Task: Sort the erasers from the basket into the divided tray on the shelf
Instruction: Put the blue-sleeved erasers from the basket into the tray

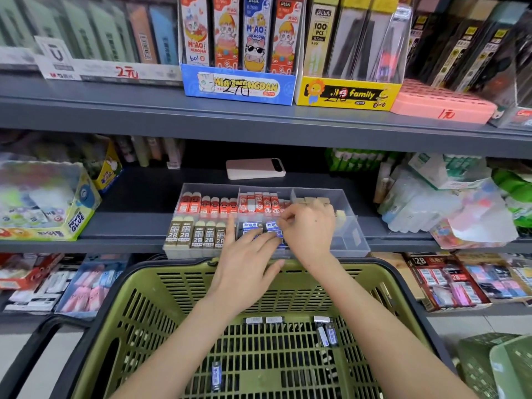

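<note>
A clear divided tray [349,239] stands on the middle shelf. It holds red-sleeved erasers [214,205], brown 2B erasers [195,234], beige blocks [309,200] and blue-sleeved erasers [251,227] in separate compartments. My left hand [247,263] reaches over the tray's front edge, its straight fingers lying on the blue erasers. My right hand [309,226] is over the same compartment, its fingertips pinching a blue eraser [273,226]. Below, the green basket [184,283] holds several blue-sleeved erasers [326,335] on its slatted bottom.
A pink power bank [254,168] lies behind the tray. A Power Glue box [49,208] stands at the left, plastic-wrapped packs [449,203] at the right. The upper shelf carries display boxes of pencils and leads. The lower shelf holds more eraser boxes [449,280].
</note>
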A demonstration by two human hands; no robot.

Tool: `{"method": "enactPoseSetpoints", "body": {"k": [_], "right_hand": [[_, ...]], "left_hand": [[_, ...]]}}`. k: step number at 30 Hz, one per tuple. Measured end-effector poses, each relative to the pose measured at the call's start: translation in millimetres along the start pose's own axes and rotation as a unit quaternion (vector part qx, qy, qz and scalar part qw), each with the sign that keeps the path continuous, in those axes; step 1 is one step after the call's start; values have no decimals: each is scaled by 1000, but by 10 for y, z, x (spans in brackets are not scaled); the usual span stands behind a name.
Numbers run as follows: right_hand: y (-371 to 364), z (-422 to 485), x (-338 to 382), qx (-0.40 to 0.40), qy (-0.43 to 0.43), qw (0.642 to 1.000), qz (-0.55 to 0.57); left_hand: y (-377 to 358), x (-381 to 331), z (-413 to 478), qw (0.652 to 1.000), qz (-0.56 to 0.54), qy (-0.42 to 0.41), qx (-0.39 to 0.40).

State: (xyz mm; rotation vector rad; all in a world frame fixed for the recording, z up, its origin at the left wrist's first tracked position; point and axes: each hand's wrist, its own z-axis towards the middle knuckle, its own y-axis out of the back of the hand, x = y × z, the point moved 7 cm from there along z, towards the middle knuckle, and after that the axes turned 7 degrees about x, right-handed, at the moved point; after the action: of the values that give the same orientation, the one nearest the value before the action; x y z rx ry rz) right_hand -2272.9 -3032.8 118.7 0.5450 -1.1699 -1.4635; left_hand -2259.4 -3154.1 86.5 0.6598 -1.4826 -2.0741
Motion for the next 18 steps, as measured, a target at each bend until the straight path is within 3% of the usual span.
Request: {"method": "enactPoseSetpoints", "body": {"k": [5, 8, 11, 13, 15, 18], "right_hand": [[-80, 19, -23, 67, 0, 998, 6], [42, -50, 11, 58, 24, 998, -3], [301, -314, 60, -3, 62, 990, 124], [341, -581, 53, 14, 85, 964, 253], [183, -857, 2, 118, 89, 936, 318], [-411, -1355, -199, 428, 45, 866, 255]], "left_hand": [[11, 0, 0, 1000, -2, -5, 0], [81, 14, -65, 999, -34, -25, -16], [198, 116, -292, 997, -61, -30, -40], [298, 234, -526, 997, -59, -26, -53], [384, 386, -791, 997, -53, -13, -59], [390, 573, -1172, 998, -62, 18, -26]]}}
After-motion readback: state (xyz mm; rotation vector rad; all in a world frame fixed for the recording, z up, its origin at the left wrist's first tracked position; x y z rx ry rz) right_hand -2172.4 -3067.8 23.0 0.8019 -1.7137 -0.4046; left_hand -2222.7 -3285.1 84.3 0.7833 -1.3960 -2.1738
